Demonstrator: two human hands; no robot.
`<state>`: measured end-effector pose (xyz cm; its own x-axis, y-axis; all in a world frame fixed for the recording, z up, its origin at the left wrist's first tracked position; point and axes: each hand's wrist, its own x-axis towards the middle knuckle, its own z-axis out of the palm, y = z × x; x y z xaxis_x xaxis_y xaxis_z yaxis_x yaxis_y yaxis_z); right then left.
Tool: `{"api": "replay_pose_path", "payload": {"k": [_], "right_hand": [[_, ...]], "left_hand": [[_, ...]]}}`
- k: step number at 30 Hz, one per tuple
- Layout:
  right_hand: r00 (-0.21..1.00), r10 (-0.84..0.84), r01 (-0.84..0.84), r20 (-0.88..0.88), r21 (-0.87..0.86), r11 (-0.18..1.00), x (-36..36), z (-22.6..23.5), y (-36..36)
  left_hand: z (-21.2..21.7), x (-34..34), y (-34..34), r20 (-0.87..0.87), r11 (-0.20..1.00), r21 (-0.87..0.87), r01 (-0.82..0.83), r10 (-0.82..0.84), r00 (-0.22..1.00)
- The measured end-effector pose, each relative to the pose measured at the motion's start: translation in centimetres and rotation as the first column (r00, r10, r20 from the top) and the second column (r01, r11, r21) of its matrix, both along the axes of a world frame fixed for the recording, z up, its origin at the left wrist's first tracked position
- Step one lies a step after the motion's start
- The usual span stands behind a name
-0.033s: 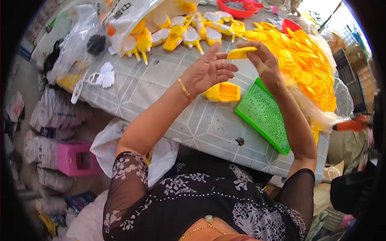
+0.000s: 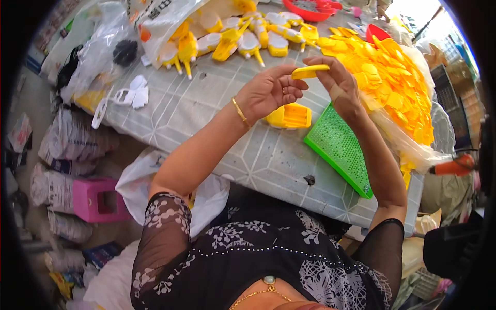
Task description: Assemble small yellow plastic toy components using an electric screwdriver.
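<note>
A flat yellow plastic piece is held up above the table between my hands. The fingers of my right hand pinch its right end. At its left end, the thumb and forefinger of my left hand close on it, the other fingers curled. Just below the hands, a yellow plastic housing with an open hollow lies on the table. A green perforated plastic basket sits under my right forearm, partly hidden by it.
A heap of flat yellow pieces spreads over plastic sheeting at the right. Several yellow-and-white plastic parts lie at the back beside a white sack. White pieces rest at the left. A pink stool stands on the floor.
My left hand, spread beside the yellow piece before, has moved right and closed its thumb and forefinger on the left end. My right hand keeps its hold.
</note>
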<state>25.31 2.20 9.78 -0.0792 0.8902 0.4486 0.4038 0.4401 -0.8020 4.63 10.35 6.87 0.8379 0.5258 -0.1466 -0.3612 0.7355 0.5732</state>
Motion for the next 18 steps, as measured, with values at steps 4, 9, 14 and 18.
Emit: {"api": "replay_pose_path", "payload": {"k": [4, 9, 14, 18], "right_hand": [[0.979, 0.127, -0.110, 0.160, -0.113, 0.988, -1.1, 1.1, -2.7], [0.951, -0.227, 0.271, 0.209, -0.211, 0.939, -2.2, -0.3, -4.1], [0.824, -0.225, -0.090, -0.520, -0.512, 0.854, -2.5, -2.6, -3.3], [0.952, -0.079, -0.058, -0.297, -0.425, 0.904, -0.6, -1.5, -2.8]], "left_hand": [[-1.2, -1.2, -1.1, -0.087, 0.970, 0.116, -0.214, 0.224, 0.971], [-1.4, -1.4, -2.5, -0.087, 0.906, 0.253, -0.338, 0.370, 0.925], [-1.2, -0.1, -5.0, -0.099, 0.865, 0.344, -0.364, 0.419, 0.903], [-1.8, -1.8, -4.2, -0.159, 0.373, 0.928, -0.009, 0.416, 0.895]]}}
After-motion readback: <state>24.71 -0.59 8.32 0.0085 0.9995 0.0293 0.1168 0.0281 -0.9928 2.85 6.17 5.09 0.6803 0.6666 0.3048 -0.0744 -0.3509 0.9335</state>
